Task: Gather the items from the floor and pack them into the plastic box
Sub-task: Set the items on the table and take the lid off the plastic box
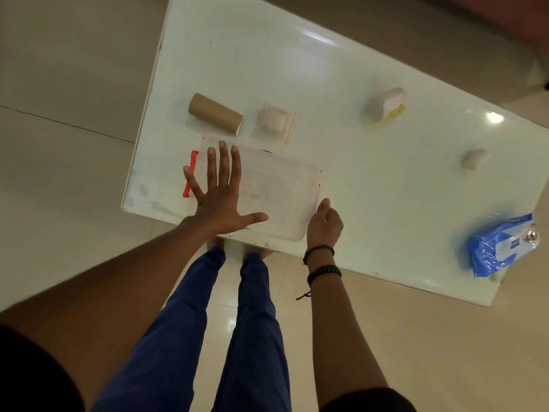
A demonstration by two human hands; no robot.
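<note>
A clear plastic box (276, 185) with a lid and an orange latch (190, 173) sits at the near edge of a white table (356, 69). My left hand (221, 191) lies flat on the lid with fingers spread. My right hand (323, 223) grips the box's near right corner. Just beyond the box lie a cardboard tube (215, 117) and a small clear packet (274, 124). Farther right are a pale wrapped item with a yellow part (386, 105), a small grey piece (473, 159) and a blue plastic pack (499, 248).
The table is glossy and reflects ceiling lights. Beige tiled floor (59, 114) surrounds it. My legs in blue trousers (237, 322) stand against the table's near edge. A dark reddish surface shows at the top right corner.
</note>
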